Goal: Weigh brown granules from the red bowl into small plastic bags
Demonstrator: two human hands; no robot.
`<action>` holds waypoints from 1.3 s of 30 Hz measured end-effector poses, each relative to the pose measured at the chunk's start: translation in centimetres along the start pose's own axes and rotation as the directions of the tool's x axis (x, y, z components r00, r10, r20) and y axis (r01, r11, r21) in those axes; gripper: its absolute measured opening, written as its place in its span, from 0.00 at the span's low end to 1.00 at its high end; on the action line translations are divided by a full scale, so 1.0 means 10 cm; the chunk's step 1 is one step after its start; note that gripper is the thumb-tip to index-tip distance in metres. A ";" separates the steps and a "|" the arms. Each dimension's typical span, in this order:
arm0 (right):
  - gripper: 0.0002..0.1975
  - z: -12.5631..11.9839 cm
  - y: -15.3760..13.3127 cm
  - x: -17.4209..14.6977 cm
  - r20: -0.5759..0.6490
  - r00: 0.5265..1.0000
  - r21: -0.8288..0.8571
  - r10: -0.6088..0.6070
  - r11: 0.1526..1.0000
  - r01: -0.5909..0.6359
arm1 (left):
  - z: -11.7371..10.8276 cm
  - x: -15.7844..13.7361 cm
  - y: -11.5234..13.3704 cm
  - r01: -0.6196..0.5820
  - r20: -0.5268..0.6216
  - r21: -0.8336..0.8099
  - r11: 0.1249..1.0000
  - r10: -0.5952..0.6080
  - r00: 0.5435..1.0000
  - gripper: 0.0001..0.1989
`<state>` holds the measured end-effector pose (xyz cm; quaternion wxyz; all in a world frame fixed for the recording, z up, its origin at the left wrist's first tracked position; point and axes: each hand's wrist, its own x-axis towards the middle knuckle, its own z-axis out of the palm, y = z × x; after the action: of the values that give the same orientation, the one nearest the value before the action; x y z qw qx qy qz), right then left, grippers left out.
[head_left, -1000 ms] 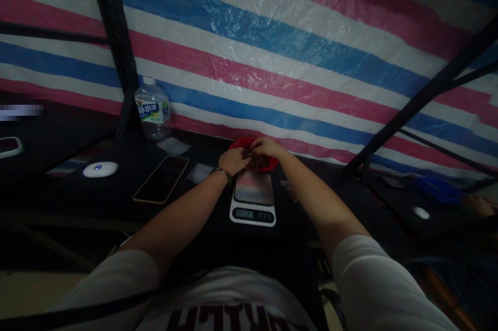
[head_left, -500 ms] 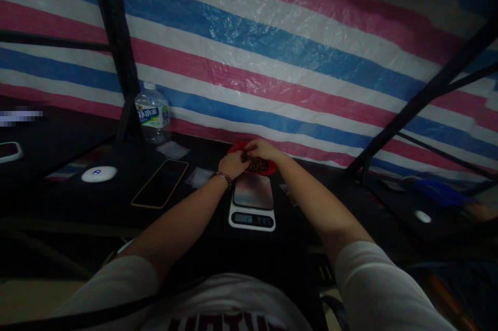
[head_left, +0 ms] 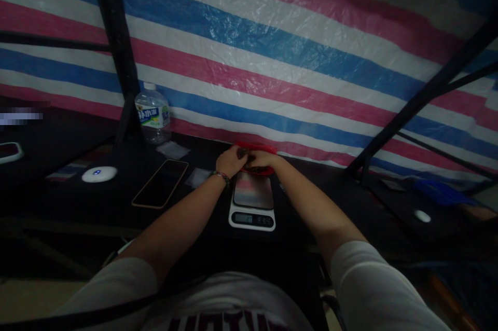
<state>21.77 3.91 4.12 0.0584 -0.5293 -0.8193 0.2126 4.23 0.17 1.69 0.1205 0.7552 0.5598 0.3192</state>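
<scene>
My left hand, with a braided bracelet at its wrist, is closed at the left rim of a red tray. A small dark thing shows at its fingertips, too dim to name. Over the tray, my right hand reaches in from the right, its fingers bent together against that dark thing. Small brown pieces lie in the tray, mostly covered by my hands. Just in front stands a white digital scale with a bare metal plate and a lit display.
Left of the scale lie clear plastic bags, a phone and a white oval device. A large clear bottle stands behind them. Black frame posts and a striped sheet bound the black table. Blue material lies far right.
My right hand has come down and toward me, covering more of the brown pieces. My left hand has shifted slightly left and up. The tray's far rim now shows more on the right.
</scene>
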 end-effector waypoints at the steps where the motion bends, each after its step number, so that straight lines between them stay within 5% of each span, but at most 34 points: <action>1: 0.18 0.05 -0.01 0.03 -0.003 1.000 -0.006 -0.029 1.000 0.029 | -0.01 0.00 0.00 -0.001 -0.016 -0.016 1.000 0.001 1.000 0.21; 7: 0.14 0.13 -0.02 0.12 -0.036 0.997 -0.193 -0.061 0.980 0.053 | -0.03 -0.03 -0.02 -0.005 -0.051 -0.053 0.999 0.003 0.999 0.21; 18: 0.12 0.14 -0.05 0.11 -0.095 0.995 -0.267 -0.018 0.964 -0.008 | -0.01 -0.04 0.00 -0.037 -0.041 -0.048 0.998 0.035 0.999 0.21; 30: 0.14 -0.20 0.02 -0.08 -0.328 0.944 -0.081 0.046 0.994 -0.077 | 0.09 0.00 -0.02 -0.101 0.103 0.129 0.987 0.087 0.991 0.22; 35: 0.11 -0.20 -0.11 -0.04 -0.459 0.885 -0.050 -0.083 0.996 0.068 | 0.12 0.04 -0.03 -0.111 0.139 0.118 0.987 0.094 0.986 0.22; 39: 0.10 -0.10 -0.17 -0.02 -0.421 0.887 -0.162 -0.191 0.978 0.134 | 0.14 0.06 -0.03 -0.102 0.133 0.121 0.987 0.085 0.987 0.22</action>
<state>20.75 3.37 5.71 0.2231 -0.4955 -0.8389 0.0305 4.99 1.02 0.65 0.0925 0.8057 0.5340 0.2393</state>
